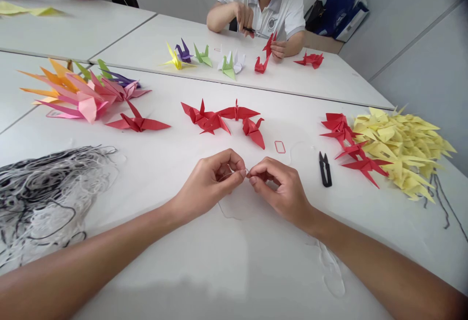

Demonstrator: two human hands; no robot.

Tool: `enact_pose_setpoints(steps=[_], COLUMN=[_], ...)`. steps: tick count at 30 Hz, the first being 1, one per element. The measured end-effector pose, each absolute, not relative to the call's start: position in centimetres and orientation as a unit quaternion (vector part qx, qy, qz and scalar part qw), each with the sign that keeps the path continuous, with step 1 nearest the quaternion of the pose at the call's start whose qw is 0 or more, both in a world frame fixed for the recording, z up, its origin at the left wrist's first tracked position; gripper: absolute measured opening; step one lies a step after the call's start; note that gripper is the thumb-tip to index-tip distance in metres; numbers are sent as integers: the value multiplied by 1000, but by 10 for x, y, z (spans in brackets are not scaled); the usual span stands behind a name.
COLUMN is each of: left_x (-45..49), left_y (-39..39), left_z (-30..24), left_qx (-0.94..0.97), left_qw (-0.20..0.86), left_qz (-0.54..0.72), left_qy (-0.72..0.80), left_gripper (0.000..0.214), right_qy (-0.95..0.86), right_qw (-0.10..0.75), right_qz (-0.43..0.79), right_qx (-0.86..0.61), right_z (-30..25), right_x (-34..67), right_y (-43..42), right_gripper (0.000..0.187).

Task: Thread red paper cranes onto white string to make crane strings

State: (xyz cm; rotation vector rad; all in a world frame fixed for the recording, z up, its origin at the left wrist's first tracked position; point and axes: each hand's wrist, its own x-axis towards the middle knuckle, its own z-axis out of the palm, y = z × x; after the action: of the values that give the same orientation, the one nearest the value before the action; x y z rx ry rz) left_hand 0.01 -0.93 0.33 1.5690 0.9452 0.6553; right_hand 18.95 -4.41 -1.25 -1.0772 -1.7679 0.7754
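Observation:
My left hand (215,178) and my right hand (281,188) meet over the middle of the table, their fingertips almost touching. Each is closed in a pinch on a fine thread (230,217), which hangs below my left hand. A tiny thin piece shows between the fingertips, too small to name. White thread (331,271) lies looped beside my right forearm. Just beyond my hands sit several red paper cranes (219,118). Black thread snips (324,170) lie to the right of my right hand.
Tangled black and white cords (54,188) lie at left, with pink and orange cranes (80,91) behind. A yellow crane pile (402,144) and red cranes (351,144) are at right. Across the table, a person holds scissors (258,32) and a red crane (269,45).

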Motion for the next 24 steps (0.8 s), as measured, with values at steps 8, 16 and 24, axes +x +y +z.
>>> enact_pose_setpoints(steps=[8,16,24], left_x=[1,1,0], left_y=[-9,-9,-9], left_z=[3,2,2], left_qx=[669,673,677], left_qw=[557,552,547], left_qz=[278,282,280], left_qy=[405,405,405], left_gripper=[7,7,7], right_qy=[-716,-715,-714], right_qw=[449,448,448], right_qz=[313,314,316], right_qx=[-433,-435,-435], right_z=[-12,-13,-13], right_x=[189,189,189], right_y=[-44,-44,-44], right_gripper=[13,12,12])
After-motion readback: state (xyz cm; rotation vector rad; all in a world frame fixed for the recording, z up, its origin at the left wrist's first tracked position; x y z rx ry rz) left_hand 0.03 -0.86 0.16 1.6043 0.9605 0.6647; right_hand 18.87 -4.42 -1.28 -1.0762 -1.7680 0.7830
